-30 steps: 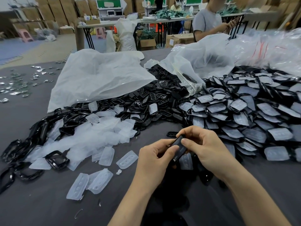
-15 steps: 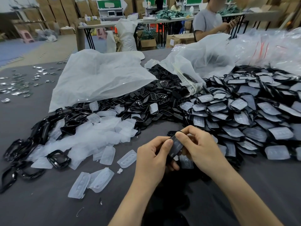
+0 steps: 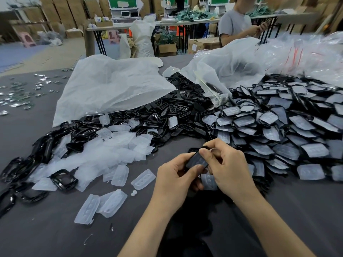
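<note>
Left grip [image 3: 175, 176], right grip [image 3: 229, 169] both pinch black shell [image 3: 197, 160] above counter [image 3: 46, 230]; shell edges hidden behind fingers, surface detail blurred.

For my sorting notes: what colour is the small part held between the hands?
Black; the part shows best in the head view.

This is a small-parts assembly workshop in a warehouse. Stacked cardboard boxes [image 3: 63, 10] line the top of the frame behind folding tables [image 3: 115, 27]. Heaps of black plastic shells [image 3: 178, 108] and translucent silicone pads [image 3: 115, 151] cover the grey worktable [image 3: 37, 234] in the middle.
</note>
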A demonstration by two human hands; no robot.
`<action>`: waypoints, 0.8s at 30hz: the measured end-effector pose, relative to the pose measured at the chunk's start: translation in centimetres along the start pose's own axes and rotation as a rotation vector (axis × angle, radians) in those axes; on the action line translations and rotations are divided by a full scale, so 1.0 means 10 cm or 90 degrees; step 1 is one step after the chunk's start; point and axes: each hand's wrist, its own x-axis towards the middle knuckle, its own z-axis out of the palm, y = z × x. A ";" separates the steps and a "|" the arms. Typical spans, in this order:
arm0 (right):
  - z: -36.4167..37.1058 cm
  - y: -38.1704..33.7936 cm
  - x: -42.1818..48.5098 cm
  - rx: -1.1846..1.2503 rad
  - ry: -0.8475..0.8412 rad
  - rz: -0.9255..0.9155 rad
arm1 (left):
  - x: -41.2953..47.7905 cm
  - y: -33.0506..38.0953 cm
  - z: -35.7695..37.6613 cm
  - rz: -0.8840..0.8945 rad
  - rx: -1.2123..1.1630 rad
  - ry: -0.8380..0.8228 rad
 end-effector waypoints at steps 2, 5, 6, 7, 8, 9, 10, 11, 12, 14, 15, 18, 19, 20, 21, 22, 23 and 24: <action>-0.03 -0.02 0.01 0.095 -0.027 0.039 | 0.01 0.00 0.00 -0.002 -0.014 0.001; -0.07 -0.05 0.01 0.213 -0.084 0.082 | 0.02 0.01 -0.03 -0.018 -0.050 0.003; -0.08 -0.04 0.01 0.223 -0.096 0.092 | 0.03 0.01 -0.04 -0.025 -0.063 0.006; -0.07 -0.04 0.00 0.220 -0.103 0.099 | 0.03 0.01 -0.06 -0.029 -0.069 0.009; -0.06 -0.03 0.01 0.207 -0.108 0.105 | 0.03 0.01 -0.06 -0.029 -0.066 0.011; -0.05 -0.02 0.01 0.193 -0.111 0.107 | 0.03 0.01 -0.06 -0.024 -0.055 0.012; -0.04 -0.02 0.00 0.185 -0.113 0.108 | 0.02 0.00 -0.06 -0.018 -0.041 0.014; -0.03 -0.02 0.00 0.183 -0.109 0.110 | 0.02 0.00 -0.05 -0.010 -0.026 0.017; -0.02 -0.01 0.00 0.184 -0.100 0.114 | 0.01 0.00 -0.04 -0.005 -0.014 0.018; 0.00 0.00 0.01 0.198 -0.080 0.129 | 0.00 0.00 -0.02 -0.001 -0.016 0.021; 0.00 -0.01 0.01 0.215 -0.075 0.138 | 0.00 0.01 -0.01 -0.002 -0.032 0.023; -0.04 -0.05 0.02 0.288 -0.088 0.166 | 0.01 0.05 0.01 -0.014 -0.088 0.028; -0.06 -0.05 0.02 0.298 -0.101 0.170 | 0.01 0.05 0.01 -0.019 -0.096 0.030; -0.06 -0.06 0.01 0.298 -0.114 0.171 | 0.01 0.05 0.01 -0.024 -0.100 0.033; -0.06 -0.06 0.00 0.288 -0.122 0.167 | 0.00 0.05 0.01 -0.027 -0.100 0.034; -0.06 -0.05 0.00 0.271 -0.125 0.160 | 0.00 0.05 0.01 -0.026 -0.100 0.033; -0.05 -0.05 0.00 0.254 -0.127 0.153 | -0.01 0.04 0.01 -0.024 -0.098 0.032; -0.04 -0.04 0.00 0.246 -0.127 0.150 | -0.02 0.04 0.01 -0.022 -0.094 0.030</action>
